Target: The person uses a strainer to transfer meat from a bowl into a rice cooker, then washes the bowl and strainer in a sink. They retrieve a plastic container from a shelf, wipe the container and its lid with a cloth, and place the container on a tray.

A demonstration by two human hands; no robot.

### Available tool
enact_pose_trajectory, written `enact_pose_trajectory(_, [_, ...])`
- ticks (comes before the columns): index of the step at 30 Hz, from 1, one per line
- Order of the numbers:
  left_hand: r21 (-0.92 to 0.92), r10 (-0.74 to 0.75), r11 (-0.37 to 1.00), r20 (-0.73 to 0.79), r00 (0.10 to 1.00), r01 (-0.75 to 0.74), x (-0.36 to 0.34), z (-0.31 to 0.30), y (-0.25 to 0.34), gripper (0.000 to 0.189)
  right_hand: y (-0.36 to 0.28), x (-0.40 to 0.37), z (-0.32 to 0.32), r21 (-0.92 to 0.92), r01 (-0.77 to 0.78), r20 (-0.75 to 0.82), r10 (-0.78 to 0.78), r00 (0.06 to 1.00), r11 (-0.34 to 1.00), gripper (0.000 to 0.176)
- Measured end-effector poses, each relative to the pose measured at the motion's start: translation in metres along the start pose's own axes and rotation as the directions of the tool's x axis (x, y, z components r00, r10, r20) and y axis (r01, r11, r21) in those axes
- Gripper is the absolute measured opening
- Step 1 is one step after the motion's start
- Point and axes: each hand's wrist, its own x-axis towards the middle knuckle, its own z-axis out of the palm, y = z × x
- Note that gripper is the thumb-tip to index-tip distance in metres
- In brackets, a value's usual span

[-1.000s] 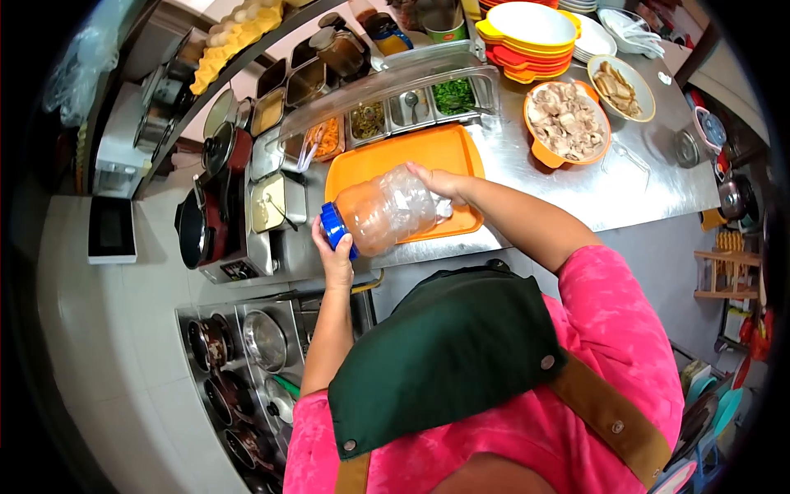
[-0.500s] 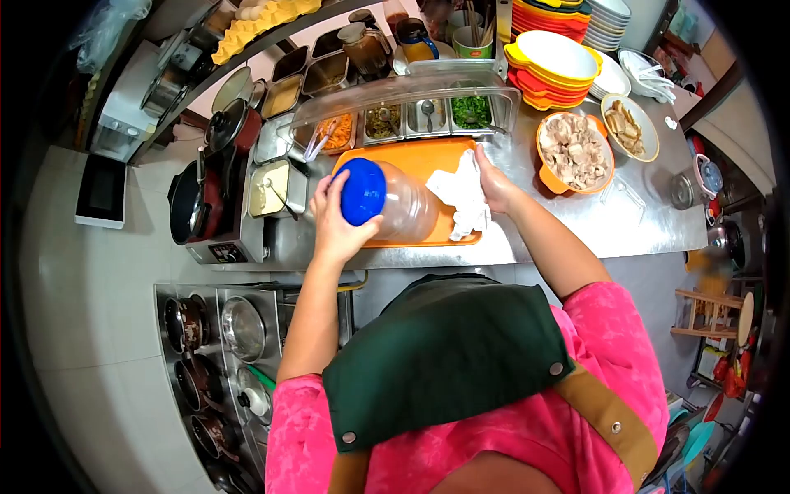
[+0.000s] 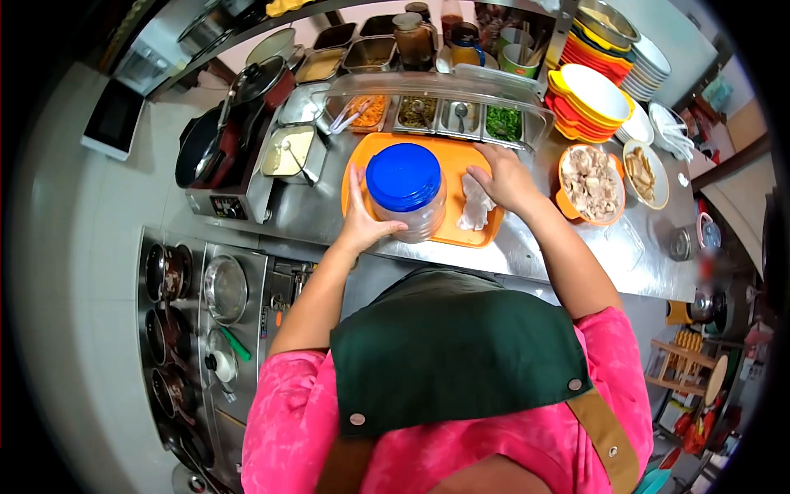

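A clear plastic jar (image 3: 420,224) with a blue screw lid (image 3: 403,174) stands upright on an orange tray (image 3: 461,152). My left hand (image 3: 362,218) is wrapped against the jar's left side, thumb across its front and fingers up beside the lid. At the tray's right side, my right hand (image 3: 504,177) is open, its fingers stretched over the tray's edge. A crumpled white cloth or paper towel (image 3: 475,204) lies on the tray just below my right thumb.
Behind the tray, metal pans hold shredded carrot (image 3: 368,111) and chopped greens (image 3: 504,122) under a clear cover (image 3: 428,82). A bowl of sliced meat (image 3: 590,183) stands to the right. Left are a cream-coloured container (image 3: 290,152) and a cooker with pots (image 3: 226,202).
The jar has gone from tilted, lid towards the left, to upright on the tray. My right hand has let go of the white cloth, which now lies on the tray.
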Motion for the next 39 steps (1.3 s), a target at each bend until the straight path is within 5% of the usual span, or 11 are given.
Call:
enact_pose_trajectory(4, [0.045,-0.002,0.999,0.024,1.0,0.001,0.0,0.007,0.007,0.133,-0.038,0.019,-0.027,0.195,0.141,0.06,-0.155,0.986,0.971,0.025])
enact_pose_trajectory(10, [0.027,0.031,0.999,0.002,1.0,-0.031,0.011,0.003,0.019,0.122,0.021,-0.014,0.058,-0.224,0.165,0.565,-0.01,0.825,0.961,0.035])
enact_pose_trajectory(13, [0.016,0.002,1.0,-0.001,1.0,-0.002,0.009,0.007,0.023,0.117,0.047,-0.03,0.084,-0.25,0.323,0.382,-0.214,0.899,0.913,0.031])
enact_pose_trajectory(15, [0.037,-0.024,0.999,-0.007,1.0,0.025,0.008,0.006,0.026,0.116,0.021,-0.02,0.059,0.461,-0.315,0.044,0.333,0.942,0.83,0.026])
enact_pose_trajectory(18, [0.047,0.075,0.996,-0.007,0.997,-0.075,0.01,0.0,0.028,0.106,-0.017,0.004,0.004,0.46,0.116,-0.297,0.03,0.954,0.88,0.022])
enact_pose_trajectory(22, [0.167,0.096,0.979,0.121,0.988,-0.115,0.027,-0.031,0.041,0.075,-0.032,0.017,-0.003,0.543,0.145,-0.189,-0.049,0.981,0.827,0.022])
enact_pose_trajectory(28, [0.524,0.24,0.741,0.377,0.895,-0.42,0.051,-0.045,0.059,0.056,-0.022,0.009,0.02,0.922,-0.335,0.285,0.242,0.928,0.197,0.015])
enact_pose_trajectory(30, [0.509,0.279,0.741,0.359,0.891,-0.437,0.056,-0.041,0.059,0.049,-0.011,0.008,0.018,0.913,-0.352,0.3,0.249,0.921,0.204,0.015])
enact_pose_trajectory(34, [0.312,0.069,0.936,0.298,0.952,-0.165,0.065,-0.032,0.049,0.032,0.01,0.014,0.006,0.888,-0.247,0.061,0.433,0.899,0.388,0.021])
enact_pose_trajectory(36, [-0.196,-0.095,0.975,0.047,0.994,0.102,0.068,-0.022,0.026,0.031,-0.002,0.012,-0.014,0.91,-0.163,-0.037,0.465,0.885,0.381,0.023])
enact_pose_trajectory(39, [-0.366,-0.084,0.918,0.198,0.977,0.153,0.055,-0.019,-0.01,0.071,-0.018,0.003,-0.02,0.825,-0.018,-0.211,0.338,0.917,0.564,0.03])
